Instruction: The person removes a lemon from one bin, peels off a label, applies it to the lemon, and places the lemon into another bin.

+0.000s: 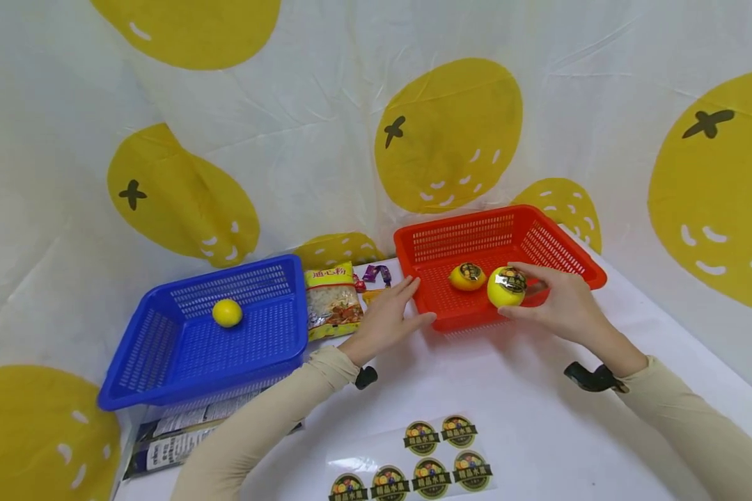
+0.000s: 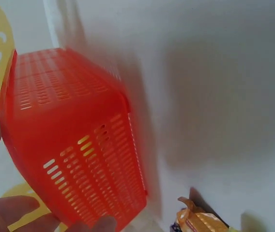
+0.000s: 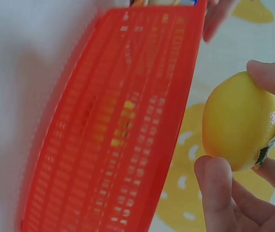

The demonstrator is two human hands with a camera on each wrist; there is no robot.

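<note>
In the head view my right hand pinches a yellow lemon over the front of the red basket. A dark round sticker is on that lemon's upper side. From the right wrist view, thumb and fingertips press opposite sides of the held lemon, beside the basket's rim. A second lemon, also bearing a sticker, lies inside the red basket. My left hand rests at the basket's front left corner, its fingers extended along the left rim and the thumb by the front edge.
On the left stands a blue basket with one plain lemon. Between the baskets lie a yellow food packet and small wrapped sweets. A sticker sheet lies at the front; dark packaging sits below the blue basket.
</note>
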